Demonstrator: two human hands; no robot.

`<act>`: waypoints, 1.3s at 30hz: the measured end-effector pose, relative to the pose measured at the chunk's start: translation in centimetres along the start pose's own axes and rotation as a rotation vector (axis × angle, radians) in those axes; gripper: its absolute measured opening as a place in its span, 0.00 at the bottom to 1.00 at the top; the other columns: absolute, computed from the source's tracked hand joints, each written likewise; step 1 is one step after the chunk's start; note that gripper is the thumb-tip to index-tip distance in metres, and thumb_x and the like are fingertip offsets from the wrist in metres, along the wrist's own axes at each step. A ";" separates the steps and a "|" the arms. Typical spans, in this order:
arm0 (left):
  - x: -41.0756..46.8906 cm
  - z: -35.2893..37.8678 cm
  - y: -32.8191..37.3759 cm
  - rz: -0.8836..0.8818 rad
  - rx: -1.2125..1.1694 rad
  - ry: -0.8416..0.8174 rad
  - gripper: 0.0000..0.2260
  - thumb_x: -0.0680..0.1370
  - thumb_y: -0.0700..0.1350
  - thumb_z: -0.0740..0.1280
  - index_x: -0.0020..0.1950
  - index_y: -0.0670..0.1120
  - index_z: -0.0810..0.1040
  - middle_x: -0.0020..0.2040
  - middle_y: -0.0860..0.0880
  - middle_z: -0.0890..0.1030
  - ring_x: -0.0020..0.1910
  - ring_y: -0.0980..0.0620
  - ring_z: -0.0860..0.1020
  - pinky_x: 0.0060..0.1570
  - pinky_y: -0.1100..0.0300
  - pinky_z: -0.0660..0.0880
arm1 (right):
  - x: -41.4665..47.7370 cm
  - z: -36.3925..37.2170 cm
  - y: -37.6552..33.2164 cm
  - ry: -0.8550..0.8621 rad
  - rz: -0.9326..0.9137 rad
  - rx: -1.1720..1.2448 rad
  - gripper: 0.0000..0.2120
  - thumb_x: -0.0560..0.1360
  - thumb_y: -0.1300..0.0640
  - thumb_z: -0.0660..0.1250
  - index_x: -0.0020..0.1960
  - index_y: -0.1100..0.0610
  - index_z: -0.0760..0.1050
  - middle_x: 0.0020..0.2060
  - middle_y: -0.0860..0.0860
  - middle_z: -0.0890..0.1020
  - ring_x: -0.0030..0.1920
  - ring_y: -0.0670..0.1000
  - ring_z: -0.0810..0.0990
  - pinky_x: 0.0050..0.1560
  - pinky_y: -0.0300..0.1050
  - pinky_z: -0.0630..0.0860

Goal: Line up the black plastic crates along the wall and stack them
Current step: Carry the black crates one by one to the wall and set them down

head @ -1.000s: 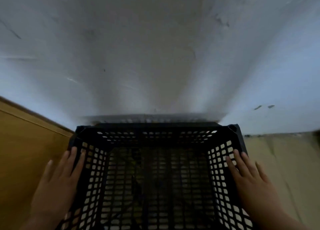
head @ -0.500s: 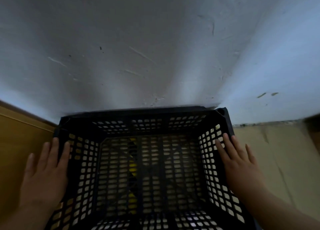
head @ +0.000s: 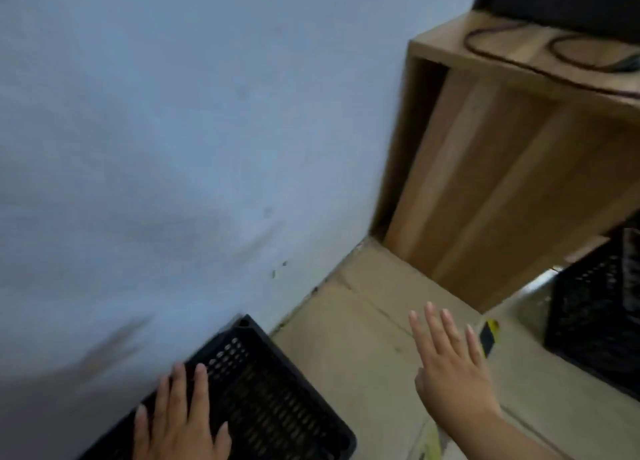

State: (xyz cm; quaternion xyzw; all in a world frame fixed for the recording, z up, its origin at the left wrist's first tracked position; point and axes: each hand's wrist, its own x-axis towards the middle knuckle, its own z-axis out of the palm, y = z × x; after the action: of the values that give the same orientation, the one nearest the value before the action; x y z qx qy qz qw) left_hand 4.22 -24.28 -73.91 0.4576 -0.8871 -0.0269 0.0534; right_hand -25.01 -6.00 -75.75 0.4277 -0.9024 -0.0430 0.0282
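Hands at crate by wall
Left hand [head: 180,421] flat, fingers straight, resting on crate [head: 277,400]; right hand [head: 450,362] spread, holding nothing, above floor [head: 353,321].

Right hand [head: 453,366] has left the crate [head: 277,390] and is spread flat above the floor [head: 363,321]. Left hand [head: 180,421] now lies over the crate's mesh. View swung right, revealing a table [head: 502,165] and a second crate [head: 595,321].

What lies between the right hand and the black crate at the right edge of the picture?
In the head view, a small black-and-yellow object lies between the right hand and that crate; the rest is bare floor.
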 end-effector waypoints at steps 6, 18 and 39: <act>3.1 -2.1 17.4 0.378 0.105 -0.032 0.41 0.57 0.61 0.55 0.67 0.42 0.64 0.77 0.43 0.52 0.72 0.40 0.57 0.70 0.43 0.53 | -6.7 -6.3 18.4 0.033 0.369 0.017 0.41 0.72 0.57 0.60 0.71 0.49 0.33 0.73 0.51 0.36 0.72 0.50 0.33 0.61 0.49 0.20; -3.3 0.5 65.1 0.789 0.045 -0.126 0.47 0.50 0.56 0.76 0.66 0.43 0.68 0.68 0.40 0.70 0.65 0.42 0.64 0.72 0.54 0.38 | -26.2 -5.7 59.6 -0.111 0.872 -0.015 0.39 0.72 0.58 0.57 0.74 0.53 0.36 0.74 0.50 0.39 0.75 0.51 0.40 0.70 0.54 0.37; 12.0 13.1 96.7 0.581 0.255 -0.459 0.34 0.78 0.57 0.52 0.66 0.50 0.26 0.69 0.47 0.26 0.73 0.47 0.30 0.72 0.47 0.35 | -11.0 8.1 88.2 -0.452 0.973 0.183 0.38 0.76 0.55 0.53 0.72 0.50 0.27 0.73 0.49 0.30 0.73 0.52 0.31 0.73 0.54 0.36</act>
State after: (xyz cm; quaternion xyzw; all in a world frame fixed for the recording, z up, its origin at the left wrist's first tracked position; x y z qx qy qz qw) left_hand -82.49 21.98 -76.71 0.1726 -0.9648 -0.0020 -0.1984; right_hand -86.64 58.61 -74.93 -0.0588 -0.9798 -0.0372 -0.1873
